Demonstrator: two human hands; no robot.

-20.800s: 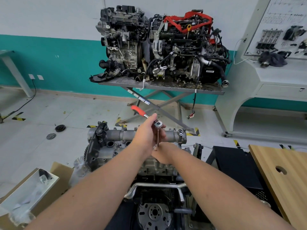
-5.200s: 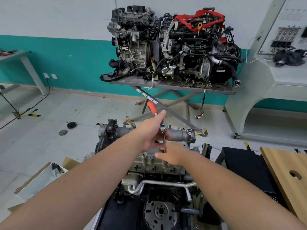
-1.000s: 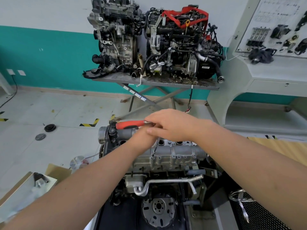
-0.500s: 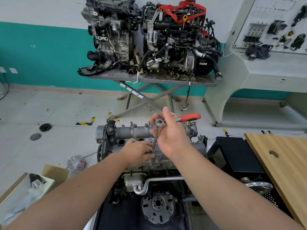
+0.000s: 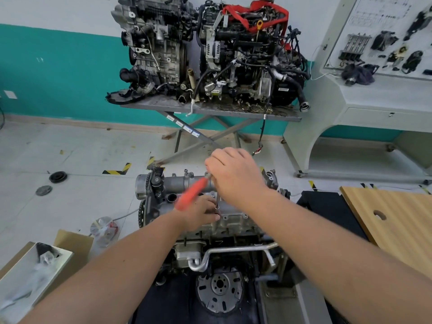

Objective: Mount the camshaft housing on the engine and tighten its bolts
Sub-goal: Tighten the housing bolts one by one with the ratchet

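Observation:
The grey camshaft housing (image 5: pixel 236 218) sits on top of the engine (image 5: pixel 224 258) in front of me. A ratchet with a red handle (image 5: pixel 191 194) stands on a long extension (image 5: pixel 217 202) that reaches down to a bolt on the housing. My right hand (image 5: pixel 233 176) covers and grips the ratchet head from above. The handle is blurred and points to the lower left. My left hand (image 5: pixel 198 215) rests on the housing with its fingers curled at the foot of the extension.
Two other engines (image 5: pixel 210 50) stand on a metal folding table (image 5: pixel 210 108) by the teal wall. A wooden board (image 5: pixel 392 220) lies to the right, a cardboard box (image 5: pixel 35 270) at lower left. Black discs (image 5: pixel 58 177) lie on the floor.
The red handle has swung from pointing right to pointing lower left. My right hand has closed over the ratchet head. My left hand stays at the foot of the extension.

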